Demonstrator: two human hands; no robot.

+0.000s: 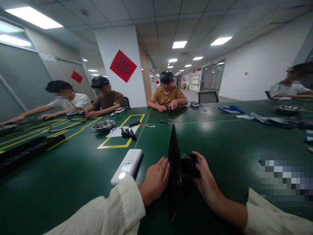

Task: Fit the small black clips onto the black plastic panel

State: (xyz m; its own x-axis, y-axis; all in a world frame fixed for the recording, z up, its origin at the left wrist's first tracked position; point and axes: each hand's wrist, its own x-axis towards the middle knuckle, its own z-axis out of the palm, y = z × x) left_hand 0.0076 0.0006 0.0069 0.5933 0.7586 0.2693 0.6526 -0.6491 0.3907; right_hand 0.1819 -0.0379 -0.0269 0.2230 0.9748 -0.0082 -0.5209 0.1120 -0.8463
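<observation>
A thin black panel (174,163) stands upright on the green table, seen nearly edge-on. Against its left face rest the bent fingers of my left hand (156,178), gripping it at the side. On the other side, my right hand (204,176) is closed around a small black blocky part (192,165), which sits close to the panel's right face. Whether that part is fixed to the panel I cannot tell. Beside my left hand lies a white rectangular device (126,166) with a label and a bright round spot.
Black cylindrical parts (128,133) lie by a white sheet, near a metal bowl (104,126). A long black tray-like object (29,148) is at left. Several people sit around the table; one person (167,94) is opposite. Another metal bowl (289,110) stands at right.
</observation>
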